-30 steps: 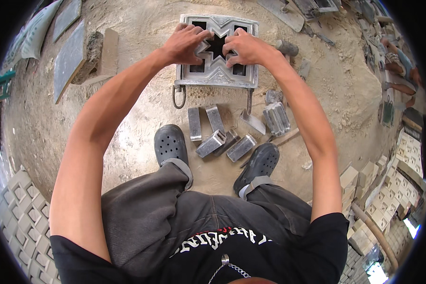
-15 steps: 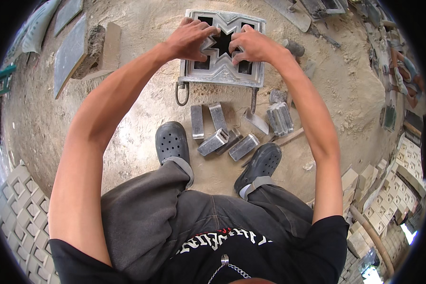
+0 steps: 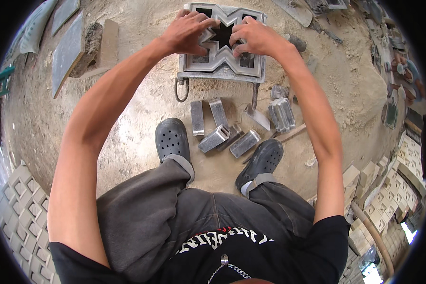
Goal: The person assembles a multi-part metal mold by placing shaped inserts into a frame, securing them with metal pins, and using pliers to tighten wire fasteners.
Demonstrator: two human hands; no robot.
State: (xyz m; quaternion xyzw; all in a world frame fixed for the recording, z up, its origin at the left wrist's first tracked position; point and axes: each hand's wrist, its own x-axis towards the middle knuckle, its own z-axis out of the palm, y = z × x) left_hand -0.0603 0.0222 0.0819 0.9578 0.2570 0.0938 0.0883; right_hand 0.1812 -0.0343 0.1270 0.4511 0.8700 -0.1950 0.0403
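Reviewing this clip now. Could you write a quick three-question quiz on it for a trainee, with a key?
1. Which shape is the central opening in the grey openwork panel? (a) circle (b) star (c) square
2. True or false: one of the person's hands is off the panel.
3. Fill in: The metal loop hangs at the panel's near ____ corner.

Key:
1. b
2. False: the left hand and right hand both touch it.
3. left

From here I see dusty earthen floor (image 3: 336,137) all around the right grip (image 3: 254,38), with bright light (image 3: 373,273) glaring well off to its right.
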